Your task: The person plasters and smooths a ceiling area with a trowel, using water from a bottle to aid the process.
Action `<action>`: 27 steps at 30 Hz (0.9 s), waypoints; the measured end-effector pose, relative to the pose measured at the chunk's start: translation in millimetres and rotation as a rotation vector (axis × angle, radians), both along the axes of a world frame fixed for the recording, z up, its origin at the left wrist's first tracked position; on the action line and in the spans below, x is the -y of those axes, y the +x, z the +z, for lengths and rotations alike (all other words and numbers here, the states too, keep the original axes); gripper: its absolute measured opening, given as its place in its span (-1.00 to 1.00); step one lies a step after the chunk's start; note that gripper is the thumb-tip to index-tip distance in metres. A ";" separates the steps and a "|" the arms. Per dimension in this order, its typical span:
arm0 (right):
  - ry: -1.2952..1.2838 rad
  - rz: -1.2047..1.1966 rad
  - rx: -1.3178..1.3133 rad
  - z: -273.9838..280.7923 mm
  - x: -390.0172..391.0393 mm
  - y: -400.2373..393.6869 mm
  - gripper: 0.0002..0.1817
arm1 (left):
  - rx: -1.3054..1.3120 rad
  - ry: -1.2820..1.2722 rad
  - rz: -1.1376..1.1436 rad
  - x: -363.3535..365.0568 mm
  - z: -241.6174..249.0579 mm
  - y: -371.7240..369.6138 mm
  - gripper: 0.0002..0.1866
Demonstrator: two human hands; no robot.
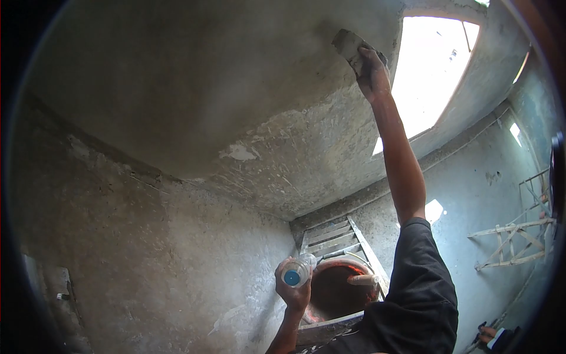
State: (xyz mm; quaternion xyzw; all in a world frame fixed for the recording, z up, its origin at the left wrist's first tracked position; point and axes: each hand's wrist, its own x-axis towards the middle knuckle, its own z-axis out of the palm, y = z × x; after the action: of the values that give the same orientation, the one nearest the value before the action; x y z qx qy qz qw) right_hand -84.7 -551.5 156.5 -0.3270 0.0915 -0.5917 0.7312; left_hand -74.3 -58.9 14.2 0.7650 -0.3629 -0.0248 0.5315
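My right hand is raised high and closed around a flat grey block, which lies against or close to the plastered upper surface beside a bright opening. Lower down, my left hand is wrapped round a clear plastic bottle with a blue cap. Just right of the bottle is a round bucket with a dark inside and orange-red marks on its rim. A pale handle-like object lies across the bucket's right edge.
A wooden ladder stands behind the bucket. Rough walls meet in a corner behind it. At the right is a wooden trestle frame. Part of another person, a hand with a dark sleeve, shows at the lower right.
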 end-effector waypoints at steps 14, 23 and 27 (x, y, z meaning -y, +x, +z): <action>0.220 0.590 -0.706 -117.2 -219.3 -101.4 -0.78 | -0.026 0.043 0.159 -36.7 -3.1 1.6 -0.50; 0.753 0.758 -0.978 -162.4 -353.2 -159.6 -0.64 | 0.009 0.100 0.109 -76.3 -0.6 0.0 -0.40; -0.300 0.460 -1.505 -183.9 -381.1 -174.4 -0.64 | -0.007 0.022 0.112 -72.3 -2.8 6.7 -0.49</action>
State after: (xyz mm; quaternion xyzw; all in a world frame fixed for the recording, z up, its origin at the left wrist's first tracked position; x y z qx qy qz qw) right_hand -259.1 -170.5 -27.3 -0.7438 0.4098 -0.0527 0.5254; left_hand -67.6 13.4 11.4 0.7898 -0.3172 -0.0016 0.5250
